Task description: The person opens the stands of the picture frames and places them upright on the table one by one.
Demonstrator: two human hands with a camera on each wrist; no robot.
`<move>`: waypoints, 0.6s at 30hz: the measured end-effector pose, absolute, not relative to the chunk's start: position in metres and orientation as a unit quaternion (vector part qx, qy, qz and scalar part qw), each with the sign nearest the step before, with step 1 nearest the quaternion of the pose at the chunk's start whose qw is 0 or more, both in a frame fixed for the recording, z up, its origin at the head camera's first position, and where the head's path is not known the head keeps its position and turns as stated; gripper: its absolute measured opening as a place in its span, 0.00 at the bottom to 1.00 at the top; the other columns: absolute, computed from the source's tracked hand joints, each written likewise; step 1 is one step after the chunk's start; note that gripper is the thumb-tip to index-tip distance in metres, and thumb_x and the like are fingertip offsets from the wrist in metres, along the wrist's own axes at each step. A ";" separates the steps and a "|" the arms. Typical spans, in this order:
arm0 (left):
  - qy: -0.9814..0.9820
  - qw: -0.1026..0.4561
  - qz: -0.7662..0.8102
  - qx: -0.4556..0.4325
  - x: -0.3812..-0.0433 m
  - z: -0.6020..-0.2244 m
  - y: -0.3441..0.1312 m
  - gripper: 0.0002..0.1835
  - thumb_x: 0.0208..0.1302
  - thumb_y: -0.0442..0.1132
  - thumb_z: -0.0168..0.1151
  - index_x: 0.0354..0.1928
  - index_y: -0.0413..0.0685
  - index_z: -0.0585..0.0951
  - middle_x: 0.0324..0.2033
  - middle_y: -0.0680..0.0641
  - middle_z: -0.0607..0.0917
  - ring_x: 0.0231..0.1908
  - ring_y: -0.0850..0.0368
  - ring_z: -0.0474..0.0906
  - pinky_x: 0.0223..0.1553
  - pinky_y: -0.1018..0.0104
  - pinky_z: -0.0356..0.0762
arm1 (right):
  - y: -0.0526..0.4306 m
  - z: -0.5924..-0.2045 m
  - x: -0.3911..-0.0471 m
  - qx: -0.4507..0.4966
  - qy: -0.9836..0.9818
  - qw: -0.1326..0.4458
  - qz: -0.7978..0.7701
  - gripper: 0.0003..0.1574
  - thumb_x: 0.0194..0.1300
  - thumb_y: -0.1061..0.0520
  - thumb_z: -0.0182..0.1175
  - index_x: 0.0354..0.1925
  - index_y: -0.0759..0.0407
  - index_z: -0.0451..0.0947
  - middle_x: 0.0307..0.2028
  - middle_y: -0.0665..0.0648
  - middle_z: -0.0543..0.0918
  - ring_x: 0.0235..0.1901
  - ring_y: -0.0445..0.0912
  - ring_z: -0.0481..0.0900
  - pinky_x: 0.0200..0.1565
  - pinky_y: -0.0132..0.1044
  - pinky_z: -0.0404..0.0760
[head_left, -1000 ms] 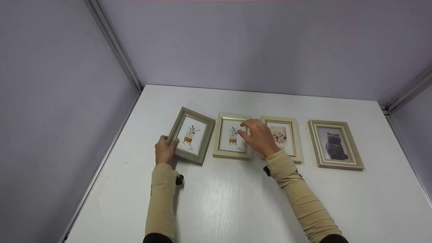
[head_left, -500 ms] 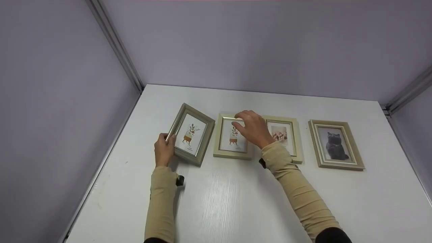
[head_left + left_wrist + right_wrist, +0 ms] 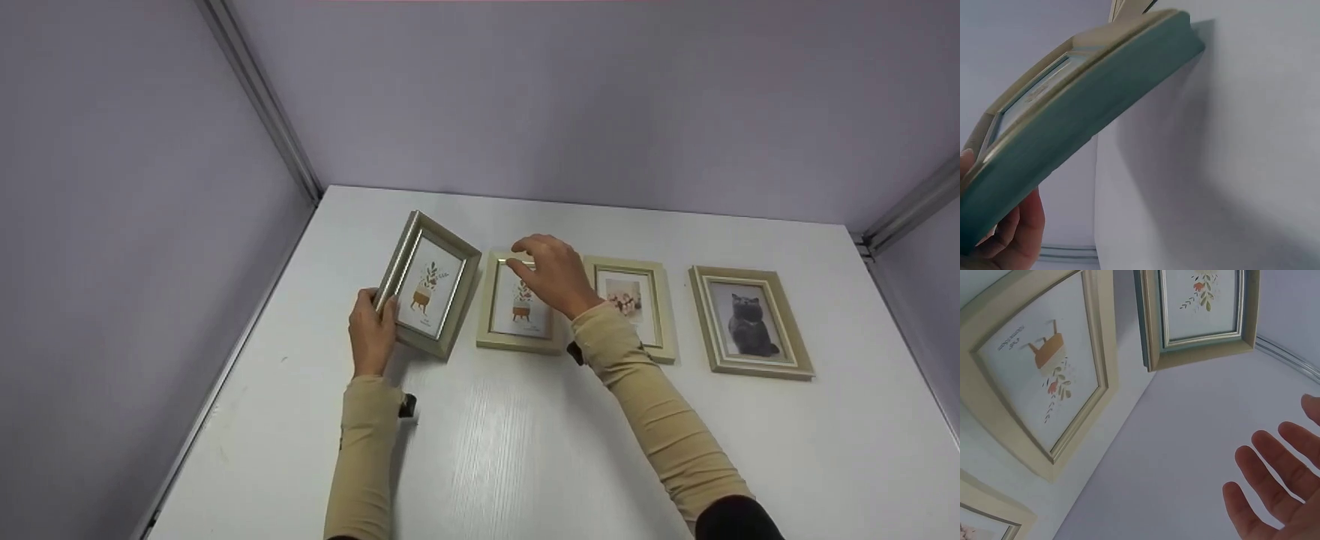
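Observation:
My left hand (image 3: 373,334) grips the left edge of a grey-green picture frame (image 3: 456,315) with a potted-plant print, thumb on the front and fingers behind. In the left wrist view this picture frame (image 3: 1078,101) tilts up, its left side raised over the table and its far corner low near the surface. My right hand (image 3: 553,274) hovers over a cream picture frame (image 3: 517,343) with a like plant print, holding nothing. The right wrist view shows the fingers of the right hand (image 3: 1280,489) spread and apart from both plant pictures.
Right of these lie a cream picture frame with a flower photo (image 3: 660,315) and a beige picture frame with a grey cat photo (image 3: 791,330). All rest on a white table (image 3: 480,450). Grey-lilac panels (image 3: 480,97) stand behind it and at the sides.
The left hand has tipped the grey-green picture frame up further, its left edge rising. My right hand has moved left and away from me, over the top of the neighbouring cream picture frame.

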State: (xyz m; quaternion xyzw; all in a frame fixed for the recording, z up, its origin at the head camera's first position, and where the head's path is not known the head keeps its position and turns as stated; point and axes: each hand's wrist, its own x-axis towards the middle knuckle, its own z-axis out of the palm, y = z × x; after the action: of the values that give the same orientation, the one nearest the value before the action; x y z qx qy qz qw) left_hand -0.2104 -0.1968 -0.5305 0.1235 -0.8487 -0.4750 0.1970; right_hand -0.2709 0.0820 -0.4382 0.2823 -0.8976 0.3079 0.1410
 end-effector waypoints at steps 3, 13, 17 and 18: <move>-0.848 0.220 -0.470 0.107 -0.208 -0.530 -0.192 0.14 0.74 0.33 0.60 0.54 0.30 0.73 0.45 0.32 0.81 0.46 0.38 0.79 0.49 0.44 0.75 | 0.077 -0.435 -0.272 0.283 -0.897 0.135 0.310 0.14 0.70 0.57 0.65 0.46 0.68 0.85 0.45 0.63 0.87 0.47 0.57 0.84 0.51 0.51 0.80; -0.842 0.304 -0.442 0.055 -0.201 -0.533 -0.183 0.13 0.72 0.33 0.62 0.52 0.31 0.74 0.43 0.33 0.81 0.43 0.37 0.80 0.46 0.42 0.76 | 0.061 -0.425 -0.278 0.291 -0.892 0.140 0.316 0.12 0.71 0.58 0.64 0.46 0.67 0.85 0.43 0.64 0.87 0.44 0.57 0.84 0.48 0.51 0.81; -0.841 0.332 -0.426 0.032 -0.199 -0.534 -0.178 0.13 0.71 0.32 0.63 0.51 0.31 0.74 0.42 0.34 0.81 0.42 0.38 0.81 0.44 0.43 0.78 | 0.054 -0.421 -0.281 0.287 -0.891 0.137 0.324 0.12 0.70 0.59 0.64 0.46 0.67 0.84 0.43 0.64 0.87 0.43 0.58 0.84 0.48 0.52 0.81; -0.841 0.338 -0.421 0.027 -0.199 -0.535 -0.177 0.13 0.71 0.32 0.63 0.50 0.31 0.74 0.41 0.35 0.80 0.42 0.38 0.81 0.44 0.44 0.79 | 0.053 -0.420 -0.281 0.287 -0.890 0.136 0.327 0.12 0.71 0.59 0.64 0.46 0.67 0.84 0.43 0.64 0.87 0.43 0.58 0.84 0.48 0.51 0.81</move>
State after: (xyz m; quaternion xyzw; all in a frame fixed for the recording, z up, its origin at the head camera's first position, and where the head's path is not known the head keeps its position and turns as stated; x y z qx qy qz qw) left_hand -0.1992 -0.1771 -0.5345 0.0266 -0.8412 -0.4213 0.3380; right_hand -0.2813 0.0528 -0.4200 0.2866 -0.8901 0.3272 0.1359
